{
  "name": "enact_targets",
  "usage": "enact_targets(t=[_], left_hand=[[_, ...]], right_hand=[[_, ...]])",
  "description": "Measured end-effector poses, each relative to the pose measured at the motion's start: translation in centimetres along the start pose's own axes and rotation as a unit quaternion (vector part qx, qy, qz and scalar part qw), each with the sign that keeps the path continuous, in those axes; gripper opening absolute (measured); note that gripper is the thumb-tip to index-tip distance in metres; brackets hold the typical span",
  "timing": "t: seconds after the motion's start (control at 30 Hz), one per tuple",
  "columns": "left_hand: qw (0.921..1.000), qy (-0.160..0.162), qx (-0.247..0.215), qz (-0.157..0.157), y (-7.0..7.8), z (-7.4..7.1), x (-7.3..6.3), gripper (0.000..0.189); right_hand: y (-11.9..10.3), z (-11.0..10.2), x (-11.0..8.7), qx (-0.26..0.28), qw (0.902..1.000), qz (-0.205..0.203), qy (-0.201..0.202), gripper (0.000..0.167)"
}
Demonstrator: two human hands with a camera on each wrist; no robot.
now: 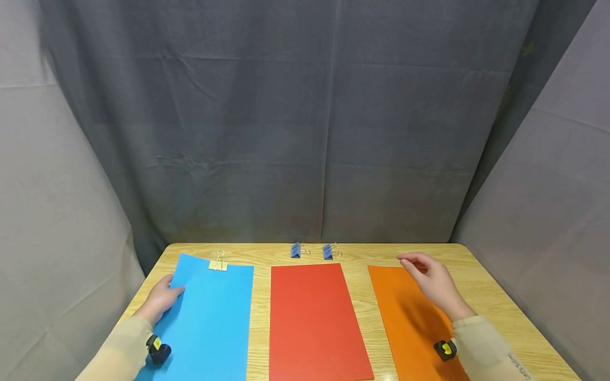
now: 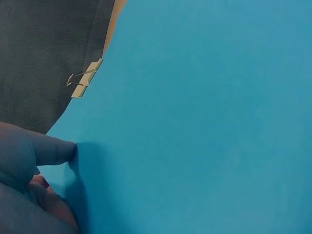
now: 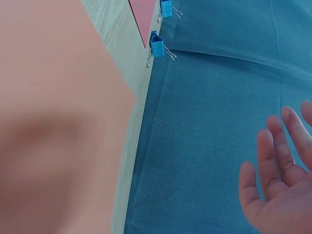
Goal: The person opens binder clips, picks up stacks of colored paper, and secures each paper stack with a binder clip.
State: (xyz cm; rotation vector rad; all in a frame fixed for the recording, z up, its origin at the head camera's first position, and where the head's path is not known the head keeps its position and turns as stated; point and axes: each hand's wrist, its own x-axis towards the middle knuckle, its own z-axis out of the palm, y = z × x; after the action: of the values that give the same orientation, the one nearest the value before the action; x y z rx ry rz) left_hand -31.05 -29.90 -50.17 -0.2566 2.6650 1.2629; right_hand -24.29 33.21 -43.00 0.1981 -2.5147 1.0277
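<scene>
through the head camera i have the blue sheet at the lower left of the frame, its top edge sloping down toward the right. my left hand grips it by the left edge, thumb lying on the upper face; in the left wrist view the other fingers are bent in by the edge, partly hidden. a cream binder clip sits on the sheet's top edge, its wire handle pointing away from the sheet.

my right hand is at the lower right, above the orange sheet and throwing a shadow on it. the right wrist view shows that hand unclenched, fingers loosely bent and apart.

between these two sheets, at the bottom middle, the red sheet lies on the wooden table. just beyond its top edge, near the centre of the frame, i see one blue clip and, to the right, a second blue clip, a little apart. a dark grey curtain fills the upper middle.
</scene>
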Motion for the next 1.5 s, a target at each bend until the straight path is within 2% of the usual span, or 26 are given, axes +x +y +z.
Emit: enact_targets(t=[0.33,0.7,1.23,1.5], left_hand=[[1.0,0.004,0.005,-0.006,-0.3,-0.1,0.4,0.068],[0.9996,0.028,-0.006,-0.005,-0.3,-0.3,0.9,0.058],[0.9989,0.027,-0.015,-0.035,0.4,-0.5,0.5,0.068],[0.9997,0.018,-0.007,-0.013,1.8,-0.1,-0.6,0.07]], right_hand=[[0.1,0.0,-0.2,-0.014,0.9997,0.017,-0.009,0.028],[0.2,0.0,-0.4,-0.014,0.9994,0.026,-0.015,0.03],[0.9,-0.4,-0.9,-0.014,0.9993,0.035,-0.01,0.031],[1.3,-0.4,-1.1,-0.011,0.9995,0.028,-0.007,0.03]])
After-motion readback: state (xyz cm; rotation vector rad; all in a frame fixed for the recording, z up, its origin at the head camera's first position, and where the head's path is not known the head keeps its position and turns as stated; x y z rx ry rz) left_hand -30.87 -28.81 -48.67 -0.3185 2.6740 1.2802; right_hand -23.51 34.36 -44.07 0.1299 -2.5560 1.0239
